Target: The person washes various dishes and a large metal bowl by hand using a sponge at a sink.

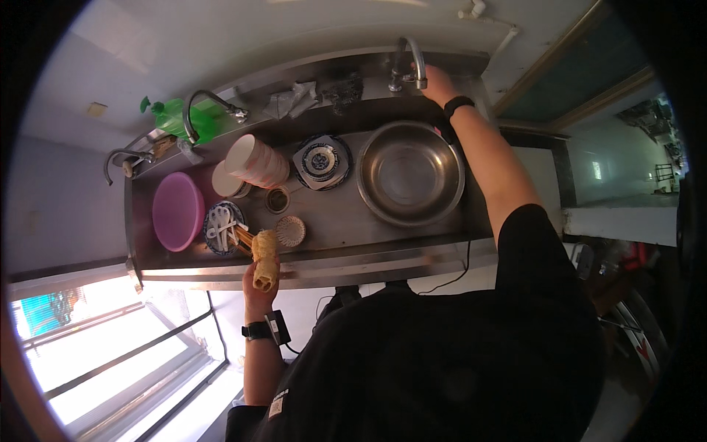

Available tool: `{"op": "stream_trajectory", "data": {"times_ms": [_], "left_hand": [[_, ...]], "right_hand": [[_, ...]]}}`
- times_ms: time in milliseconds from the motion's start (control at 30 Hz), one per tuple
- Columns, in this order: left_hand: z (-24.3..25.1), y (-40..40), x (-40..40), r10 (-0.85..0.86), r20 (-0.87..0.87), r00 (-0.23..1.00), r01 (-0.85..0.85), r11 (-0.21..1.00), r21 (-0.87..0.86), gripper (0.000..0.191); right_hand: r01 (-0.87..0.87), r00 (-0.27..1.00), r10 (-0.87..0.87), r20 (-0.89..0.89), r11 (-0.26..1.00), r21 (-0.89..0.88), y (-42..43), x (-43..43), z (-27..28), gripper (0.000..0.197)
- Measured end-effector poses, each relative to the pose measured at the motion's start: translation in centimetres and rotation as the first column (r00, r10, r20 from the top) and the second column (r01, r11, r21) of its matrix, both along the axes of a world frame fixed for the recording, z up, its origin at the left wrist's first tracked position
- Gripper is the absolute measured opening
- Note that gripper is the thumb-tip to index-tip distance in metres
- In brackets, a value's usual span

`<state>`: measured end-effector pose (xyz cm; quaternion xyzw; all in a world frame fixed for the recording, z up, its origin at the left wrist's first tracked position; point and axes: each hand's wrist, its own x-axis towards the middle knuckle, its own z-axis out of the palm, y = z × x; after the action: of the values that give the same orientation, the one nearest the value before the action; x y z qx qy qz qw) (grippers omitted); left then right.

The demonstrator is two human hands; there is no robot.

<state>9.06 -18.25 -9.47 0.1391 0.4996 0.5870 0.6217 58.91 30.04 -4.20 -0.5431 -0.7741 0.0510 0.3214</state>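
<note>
A yellow loofah sponge (265, 258) is held upright in my left hand (258, 288), at the front rim of a steel sink (342, 224). My right hand (439, 85) is at the base of the right-hand tap (421, 61); the spout partly hides its fingers, so their grip on the handle is unclear. A large steel basin (410, 174) sits in the sink below that tap, its inside bare. Just beyond the loofah are chopsticks (242, 237), a plate with white spoons (221, 226) and a small woven-looking bowl (290, 231).
A pink plastic basin (178, 211) stands at the sink's left end. Stacked white bowls (257, 160) lean beside stacked patterned plates (322, 160) and a small round container (277, 199). Two more taps (207, 96) and a green plastic bottle (179, 119) line the back ledge.
</note>
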Motion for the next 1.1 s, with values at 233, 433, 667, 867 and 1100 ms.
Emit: {"op": "stream_trajectory", "data": {"times_ms": [233, 433, 667, 867, 1100], "left_hand": [[2.5, -0.3, 2.1, -0.277, -0.752, 0.598, 0.286, 0.95, -0.122, 0.032], [-0.9, 1.4, 0.8, -0.133, -0.263, 0.956, 0.12, 0.991, -0.065, 0.033], [0.7, 4.9, 3.4, -0.303, -0.513, 0.804, 0.337, 0.941, -0.028, 0.035], [-3.7, 2.4, 0.8, -0.057, 0.039, 0.998, 0.059, 0.997, -0.052, 0.039], [-3.0, 2.5, 0.6, 0.007, 0.253, 0.968, 0.003, 0.999, -0.037, 0.04]], "right_hand": [[0.059, 0.972, -0.01, 0.234, 0.977, -0.203, 0.0, 0.4, 0.8, 0.029], [0.014, 0.995, -0.008, 0.103, 0.998, -0.055, -4.3, -0.7, 1.1, 0.026], [0.275, 0.877, -0.446, -0.178, 0.77, -0.576, -17.7, 8.2, -15.3, 0.045], [0.092, 0.605, -0.784, -0.136, 0.24, -0.966, -25.6, 8.0, -22.6, 0.042], [-0.094, 0.182, -0.951, -0.25, 0.236, -0.967, -25.7, 5.9, -20.1, 0.037]]}}
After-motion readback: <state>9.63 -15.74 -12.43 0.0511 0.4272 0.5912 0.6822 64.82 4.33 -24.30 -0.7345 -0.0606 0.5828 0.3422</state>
